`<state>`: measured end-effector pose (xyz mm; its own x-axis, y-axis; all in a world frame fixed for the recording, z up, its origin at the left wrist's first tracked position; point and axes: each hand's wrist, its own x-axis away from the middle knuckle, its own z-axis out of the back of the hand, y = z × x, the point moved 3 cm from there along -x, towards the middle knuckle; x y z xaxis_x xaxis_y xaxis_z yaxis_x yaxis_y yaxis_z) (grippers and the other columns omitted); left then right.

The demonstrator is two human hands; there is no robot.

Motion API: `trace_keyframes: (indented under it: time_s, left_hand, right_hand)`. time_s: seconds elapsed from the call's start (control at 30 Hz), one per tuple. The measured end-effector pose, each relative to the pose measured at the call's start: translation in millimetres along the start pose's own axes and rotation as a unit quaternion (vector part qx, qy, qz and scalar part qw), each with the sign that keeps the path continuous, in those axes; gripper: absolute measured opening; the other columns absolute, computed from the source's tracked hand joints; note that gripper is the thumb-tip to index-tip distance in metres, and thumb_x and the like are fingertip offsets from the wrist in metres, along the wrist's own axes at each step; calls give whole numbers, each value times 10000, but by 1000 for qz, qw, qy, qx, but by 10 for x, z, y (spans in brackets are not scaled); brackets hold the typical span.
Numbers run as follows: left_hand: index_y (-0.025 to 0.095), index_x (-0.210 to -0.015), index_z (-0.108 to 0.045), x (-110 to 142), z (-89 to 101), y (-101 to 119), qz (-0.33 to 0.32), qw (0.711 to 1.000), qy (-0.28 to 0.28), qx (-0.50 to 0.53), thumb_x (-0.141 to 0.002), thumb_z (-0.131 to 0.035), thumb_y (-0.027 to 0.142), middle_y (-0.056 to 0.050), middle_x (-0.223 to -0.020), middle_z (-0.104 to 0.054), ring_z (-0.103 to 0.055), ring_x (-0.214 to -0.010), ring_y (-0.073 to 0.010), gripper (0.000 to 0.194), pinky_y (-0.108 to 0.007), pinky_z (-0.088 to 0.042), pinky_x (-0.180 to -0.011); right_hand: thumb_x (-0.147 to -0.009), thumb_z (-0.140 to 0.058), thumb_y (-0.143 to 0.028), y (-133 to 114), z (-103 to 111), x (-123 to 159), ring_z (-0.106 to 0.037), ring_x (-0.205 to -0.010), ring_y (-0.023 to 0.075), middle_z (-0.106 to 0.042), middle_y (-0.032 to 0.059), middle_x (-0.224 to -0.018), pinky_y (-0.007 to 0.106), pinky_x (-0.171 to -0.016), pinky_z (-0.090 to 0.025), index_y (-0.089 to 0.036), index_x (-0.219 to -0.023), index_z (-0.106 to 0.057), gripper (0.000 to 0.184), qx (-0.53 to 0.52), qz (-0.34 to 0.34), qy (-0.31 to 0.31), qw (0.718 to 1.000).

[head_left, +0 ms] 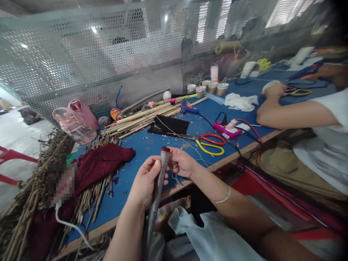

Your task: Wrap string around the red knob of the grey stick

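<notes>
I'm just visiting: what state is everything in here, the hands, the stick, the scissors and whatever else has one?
Left hand: gripping the grey stick.
Right hand: fingers at the stick's upper end.
Grey stick: held slanted, dark red at its top.
Scissors: lying down, unheld.
Dark red cloth: crumpled.
Purple power strip: plugs inserted.
Nearer glue gun: lying down, unheld.
White material: crumpled.
</notes>
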<state>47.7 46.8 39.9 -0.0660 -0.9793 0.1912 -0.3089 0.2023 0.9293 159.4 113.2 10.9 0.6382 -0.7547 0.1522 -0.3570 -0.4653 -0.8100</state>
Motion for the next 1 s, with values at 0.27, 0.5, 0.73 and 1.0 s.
trace_keyframes:
  time_s: [0.27,0.5,0.73,1.0]
  left_hand:
    - [241,-938,-377,20,-45,-48,-145,977,102,-116,-750,-694,365,105,-613,-542,-410,-375,-35,390,-139,-327,-364]
    - [212,-890,-426,9,3,-57,-100,977,159,-103,-701,-740,323,34,-658,-656,-625,-542,-127,383,-233,-492,-559]
    - [160,-871,-645,77,76,106,-121,963,138,-200,-703,-736,331,-27,-782,-670,-602,-707,-143,256,-235,-461,-657]
    - [162,-927,-627,113,201,190,-99,968,114,-202,-808,-608,447,11,-653,-581,-504,-557,-105,310,-208,-405,-527]
  right_hand:
    - [-635,-736,-319,-4,-11,-6,-109,-350,8,-256,-150,-375,106,-319,-120,-194,-729,-415,357,-29,-10,-10,999]
    - [-632,-761,-379,8,-13,7,-113,-347,7,-257,-150,-383,109,-315,-117,-194,-717,-393,421,-26,-14,-6,1000]
    - [-599,-794,-379,-44,-50,49,-124,-352,8,-245,-152,-396,116,-335,-103,-196,-704,-387,459,-34,-6,-20,999]
    - [-640,-755,-363,-99,-136,132,-180,-352,13,-311,-128,-422,142,-330,-122,-181,-672,-432,373,33,62,19,997]
